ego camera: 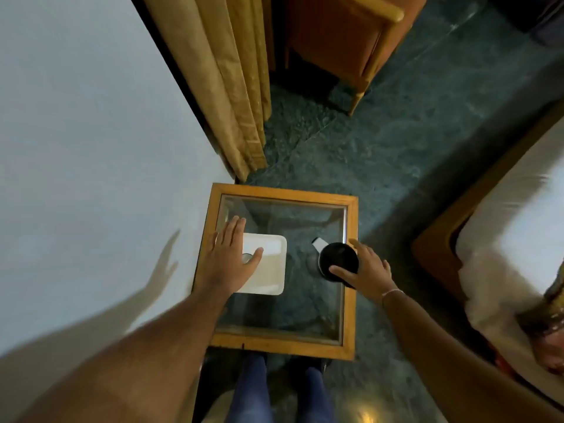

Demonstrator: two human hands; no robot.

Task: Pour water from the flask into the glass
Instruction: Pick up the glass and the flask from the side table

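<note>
A black flask (337, 258) with a round black lid and a white spout stands upright at the right side of the glass-topped table (283, 345). My right hand (367, 271) wraps around its right side, thumb across the lid's near edge. A clear glass (246, 257) stands on a white square tray (271, 270) at the table's left; only a bit of its rim shows. My left hand (227, 259) hovers flat over the glass and tray with fingers spread, holding nothing.
The small table has a wooden frame and stands against a pale wall (91, 148) on the left. A curtain (232, 87) hangs beyond it, a wooden chair (351, 41) further back, a bed (503, 239) to the right. My legs show below the table.
</note>
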